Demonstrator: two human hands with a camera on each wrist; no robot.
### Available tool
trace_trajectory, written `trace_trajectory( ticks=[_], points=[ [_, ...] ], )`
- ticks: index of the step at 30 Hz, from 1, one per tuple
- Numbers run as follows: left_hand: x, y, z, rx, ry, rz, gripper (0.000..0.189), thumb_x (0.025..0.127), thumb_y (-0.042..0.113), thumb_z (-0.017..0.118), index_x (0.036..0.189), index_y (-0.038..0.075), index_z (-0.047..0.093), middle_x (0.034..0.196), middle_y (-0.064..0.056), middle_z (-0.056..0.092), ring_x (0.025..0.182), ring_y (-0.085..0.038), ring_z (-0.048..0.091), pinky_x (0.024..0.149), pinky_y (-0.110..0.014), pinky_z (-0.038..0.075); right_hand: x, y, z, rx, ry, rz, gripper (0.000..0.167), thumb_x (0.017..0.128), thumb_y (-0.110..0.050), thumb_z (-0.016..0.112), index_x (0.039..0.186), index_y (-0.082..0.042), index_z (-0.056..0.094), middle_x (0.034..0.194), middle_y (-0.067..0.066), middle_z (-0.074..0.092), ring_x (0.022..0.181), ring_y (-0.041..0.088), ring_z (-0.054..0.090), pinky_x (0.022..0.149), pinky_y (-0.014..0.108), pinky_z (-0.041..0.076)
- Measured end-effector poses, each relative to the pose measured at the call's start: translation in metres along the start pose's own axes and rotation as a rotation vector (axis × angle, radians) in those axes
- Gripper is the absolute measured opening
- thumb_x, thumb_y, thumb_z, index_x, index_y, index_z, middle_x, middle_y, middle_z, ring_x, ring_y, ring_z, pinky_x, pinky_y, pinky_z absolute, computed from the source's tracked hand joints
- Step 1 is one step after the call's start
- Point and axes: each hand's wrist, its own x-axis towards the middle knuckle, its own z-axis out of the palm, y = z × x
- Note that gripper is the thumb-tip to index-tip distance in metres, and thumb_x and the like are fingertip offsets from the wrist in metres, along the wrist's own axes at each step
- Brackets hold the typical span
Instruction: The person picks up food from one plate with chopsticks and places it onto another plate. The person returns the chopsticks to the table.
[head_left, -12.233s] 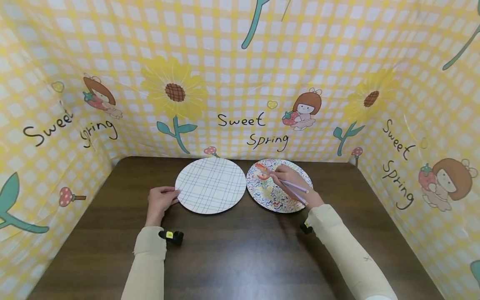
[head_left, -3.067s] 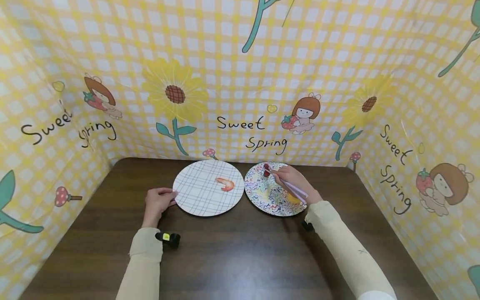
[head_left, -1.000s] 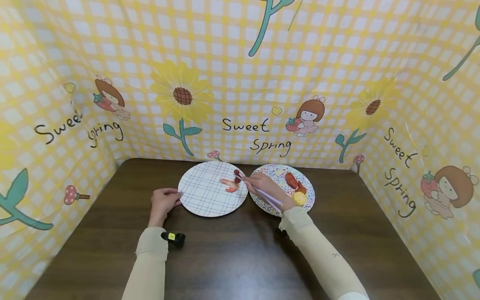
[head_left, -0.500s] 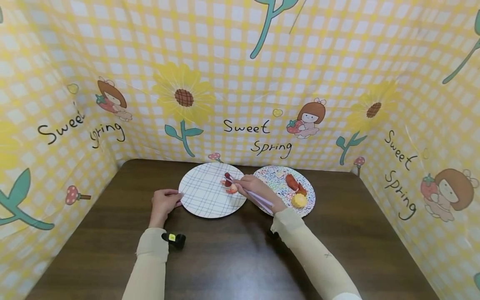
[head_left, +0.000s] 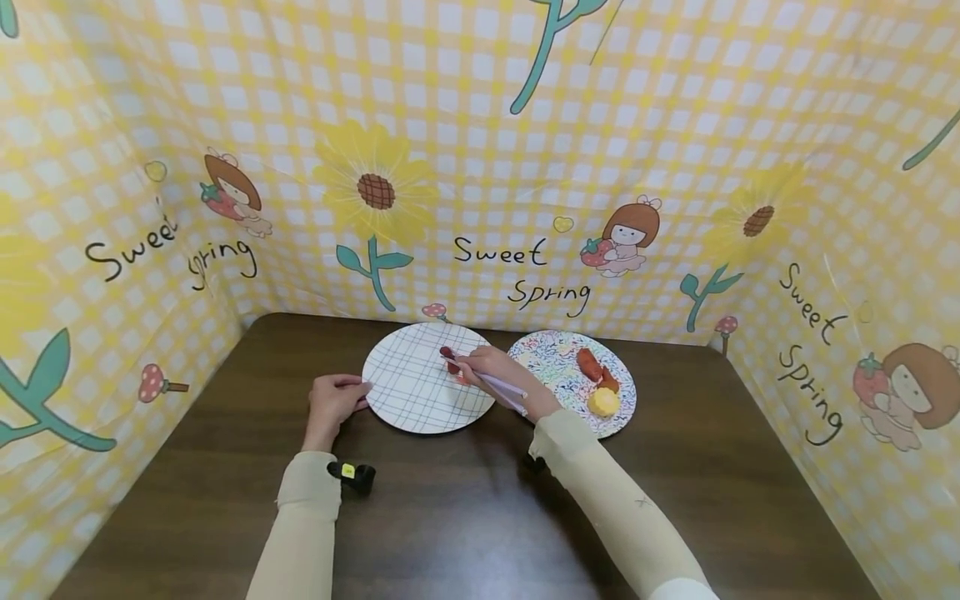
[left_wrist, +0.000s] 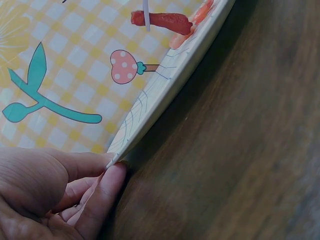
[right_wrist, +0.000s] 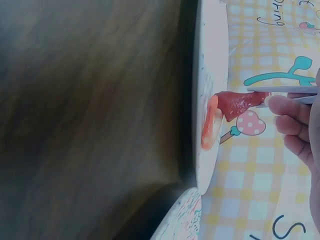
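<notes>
My left hand [head_left: 335, 406] pinches the left rim of a white plate with blue grid lines [head_left: 408, 387], thumb above and fingertip below in the left wrist view. In my right hand [head_left: 491, 367] is a pair of pale purple chopsticks [head_left: 504, 392]. Their tips clamp a glossy dark red strip of what looks like meat [right_wrist: 237, 104], held upright over the gridded plate's right part. Beneath it on that plate lies an orange shrimp [right_wrist: 210, 126], partly hidden by my right hand in the head view; whether the two touch I cannot tell.
Right of the gridded plate, close beside it, stands a plate with multicoloured speckles [head_left: 543, 354]. It bears a reddish-brown chicken wing [head_left: 590, 364] and a yellow corn piece [head_left: 604, 402]. Yellow checked cloth [head_left: 480, 167] walls in the brown table [head_left: 450, 500] at back and sides.
Earlier the chopsticks held the shrimp at the speckled plate; it came to lie on the gridded one. Since then they took the dark red strip and carried it left over the shrimp.
</notes>
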Motion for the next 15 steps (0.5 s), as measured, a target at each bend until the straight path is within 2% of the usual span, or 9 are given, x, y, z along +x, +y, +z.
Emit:
trace_trajectory(
  ticks=[3, 7, 11, 15],
  points=[
    [0.0, 0.001, 0.0, -0.005, 0.003, 0.001, 0.037, 0.093, 0.007, 0.073, 0.122, -0.014, 0.064, 0.106, -0.023, 0.071, 0.07, -0.005, 0.068, 0.063, -0.018, 0.061, 0.007, -0.006, -0.004, 0.03, -0.019, 0.017, 0.025, 0.104, -0.004, 0.053, 0.097, -0.003, 0.076, 0.083, 0.009, 0.073, 0.076, 0.021, 0.063, 0.077, 0.033, 0.055],
    [0.001, 0.001, 0.001, -0.014, -0.001, -0.007, 0.036, 0.093, 0.007, 0.073, 0.122, -0.013, 0.064, 0.105, -0.02, 0.071, 0.071, -0.004, 0.067, 0.064, -0.018, 0.061, 0.014, -0.015, -0.015, 0.061, -0.066, 0.095, 0.033, 0.105, -0.007, 0.051, 0.079, -0.006, 0.07, 0.074, 0.008, 0.068, 0.069, 0.02, 0.059, 0.075, 0.034, 0.054],
    [0.002, 0.0, 0.002, -0.011, -0.001, -0.003, 0.036, 0.093, 0.007, 0.073, 0.121, -0.013, 0.065, 0.105, -0.02, 0.071, 0.071, -0.004, 0.067, 0.064, -0.018, 0.061, 0.018, -0.017, -0.02, 0.188, -0.113, 0.166, 0.038, 0.107, -0.009, 0.048, 0.073, -0.005, 0.063, 0.067, 0.005, 0.06, 0.062, 0.014, 0.05, 0.067, 0.028, 0.048],
    [0.002, -0.002, 0.001, -0.008, 0.003, 0.002, 0.036, 0.092, 0.007, 0.073, 0.12, -0.014, 0.065, 0.105, -0.022, 0.071, 0.07, -0.005, 0.068, 0.063, -0.019, 0.061, 0.017, -0.011, -0.016, 0.289, -0.143, 0.167, 0.044, 0.108, -0.011, 0.045, 0.066, -0.004, 0.056, 0.06, 0.001, 0.049, 0.057, 0.011, 0.04, 0.066, 0.026, 0.041]
  ],
)
